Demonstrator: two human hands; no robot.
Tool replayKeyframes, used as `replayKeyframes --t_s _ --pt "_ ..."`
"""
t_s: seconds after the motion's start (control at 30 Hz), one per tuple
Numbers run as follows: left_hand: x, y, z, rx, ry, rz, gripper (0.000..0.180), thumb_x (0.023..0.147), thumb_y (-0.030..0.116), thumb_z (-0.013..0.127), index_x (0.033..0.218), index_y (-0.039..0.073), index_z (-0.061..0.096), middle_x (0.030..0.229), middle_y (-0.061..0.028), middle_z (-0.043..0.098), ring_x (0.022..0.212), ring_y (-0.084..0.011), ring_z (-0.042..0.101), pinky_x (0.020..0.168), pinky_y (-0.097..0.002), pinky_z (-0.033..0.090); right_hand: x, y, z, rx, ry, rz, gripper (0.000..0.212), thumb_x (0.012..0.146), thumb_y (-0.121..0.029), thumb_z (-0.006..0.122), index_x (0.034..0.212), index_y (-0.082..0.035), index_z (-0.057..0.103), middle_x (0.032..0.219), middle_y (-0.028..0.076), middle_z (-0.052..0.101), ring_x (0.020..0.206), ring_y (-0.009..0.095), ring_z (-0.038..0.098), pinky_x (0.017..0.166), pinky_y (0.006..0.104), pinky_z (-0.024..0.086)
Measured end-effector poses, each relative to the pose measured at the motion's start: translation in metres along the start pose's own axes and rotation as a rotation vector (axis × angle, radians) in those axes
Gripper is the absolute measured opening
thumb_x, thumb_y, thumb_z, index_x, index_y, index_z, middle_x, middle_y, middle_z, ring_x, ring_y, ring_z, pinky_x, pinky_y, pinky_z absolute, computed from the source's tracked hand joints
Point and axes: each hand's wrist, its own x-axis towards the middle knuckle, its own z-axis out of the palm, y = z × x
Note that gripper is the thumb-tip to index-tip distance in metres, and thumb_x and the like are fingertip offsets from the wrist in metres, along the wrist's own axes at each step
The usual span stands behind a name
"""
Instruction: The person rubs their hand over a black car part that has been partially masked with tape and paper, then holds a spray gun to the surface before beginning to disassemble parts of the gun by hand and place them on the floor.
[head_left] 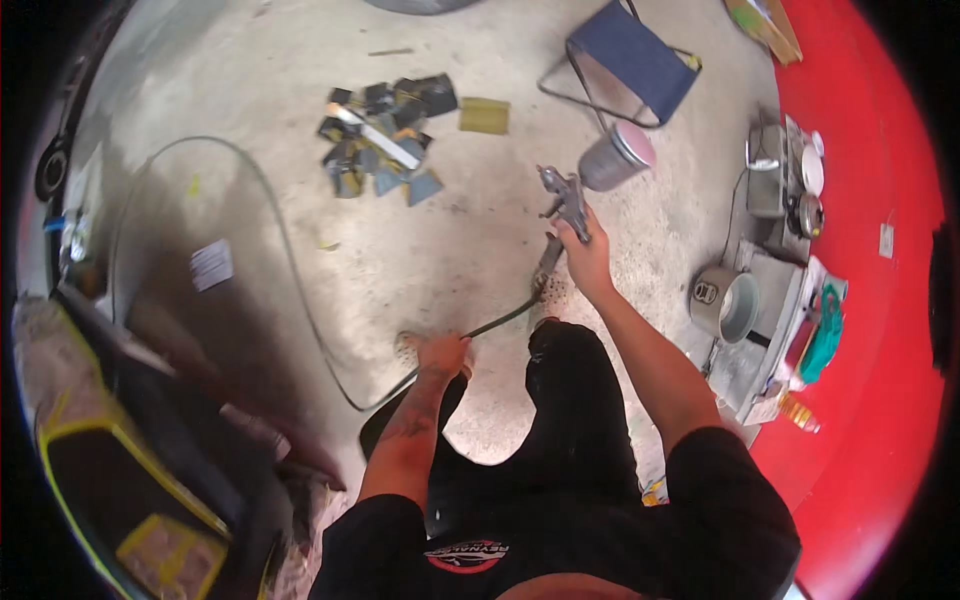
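Note:
My right hand [588, 258] is closed around the grip of a metal spray gun [566, 196], held out in front of my right knee. A grey paint cup [606, 165] with a pinkish lid sits on the gun's far side. From the bottom of the grip, a fitting joins a dark air hose [505, 318]. My left hand [442, 353] is wrapped around this hose near my left knee. Past that hand the hose drops to the floor and loops away to the far left.
Dark sanding scraps and sheets [375, 130] lie piled on the concrete floor, beside an olive pad [485, 115]. A blue folding stool [635, 60] stands far right. On the right, a grey pot [725, 303] sits by a cluttered bench against a red wall. Masked car panels [110, 440] fill the lower left.

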Motion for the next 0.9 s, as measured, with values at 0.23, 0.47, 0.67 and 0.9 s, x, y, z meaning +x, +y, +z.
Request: replayKeyframes --t_s 0.23,0.47,0.67,0.9 --pt "0.151 -0.011 0.093 -0.217 -0.116 -0.095 0.045 0.097 0.046 0.053 0.123 0.012 0.067 0.117 -0.0196 0.070 0.112 -0.0376 0.065 0.096 -0.0547 0.047 0.084 0.220 0.003 -0.162 0.087 0.148 0.046 0.093 -0.016 0.066 0.137 -0.006 0.057 0.078 0.003 0.067 0.056 0.013 0.059 0.051 0.0321 0.049" --pt "0.211 -0.094 0.052 -0.363 -0.257 -0.099 0.038 0.088 0.023 0.067 0.118 -0.001 0.066 0.096 -0.0179 0.072 0.081 -0.0263 0.072 0.070 -0.0420 0.058 0.138 0.295 0.010 -0.223 0.308 0.217 0.056 0.088 -0.020 0.069 0.138 0.001 0.054 0.096 0.021 0.073 0.086 0.029 0.072 0.081 0.0383 0.054" --pt "0.227 -0.101 0.014 -0.339 -0.276 -0.085 0.036 0.089 0.017 0.064 0.121 0.000 0.065 0.096 -0.0193 0.072 0.072 -0.0274 0.072 0.064 -0.0400 0.058 0.134 0.312 -0.015 -0.180 0.610 0.196 0.055 0.087 -0.019 0.068 0.136 0.003 0.056 0.103 0.025 0.072 0.093 0.033 0.072 0.087 0.0390 0.054" --pt "0.257 -0.004 -0.014 -0.023 0.116 0.313 0.043 0.092 0.017 0.062 0.133 0.004 0.059 0.105 -0.0244 0.071 0.100 -0.0419 0.068 0.085 -0.0487 0.054 0.100 0.358 -0.137 -0.142 1.067 0.294 0.047 0.086 -0.021 0.071 0.120 0.011 0.062 0.101 0.029 0.070 0.093 0.042 0.068 0.086 0.0460 0.052"
